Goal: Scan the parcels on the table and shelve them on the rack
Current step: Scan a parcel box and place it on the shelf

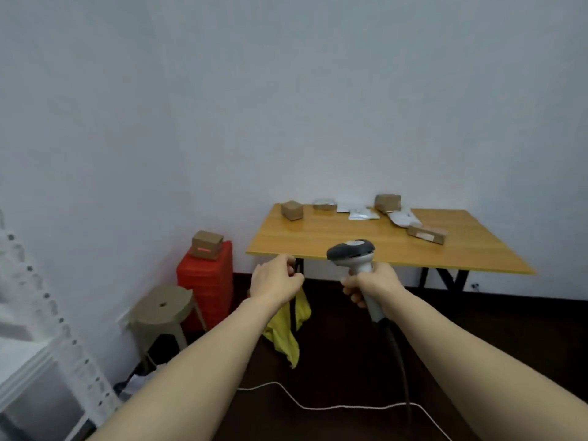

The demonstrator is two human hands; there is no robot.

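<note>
Parcels (387, 202) lie at the far side of the table (381, 253), well apart from both hands, in 2 kinds: small cartons (291, 210) and flat white pouches (359, 214). Your right hand (372, 281) is wrapped round the scanner (351, 253) handle. Your left hand (275, 278) is curled near the table's front edge; whether it grips anything cannot be told. Cartons should be light and stiff: take them across opposite faces. Pouches will likely flex and slip: pinch an edge. The rack (47, 313) stands at your left.
</note>
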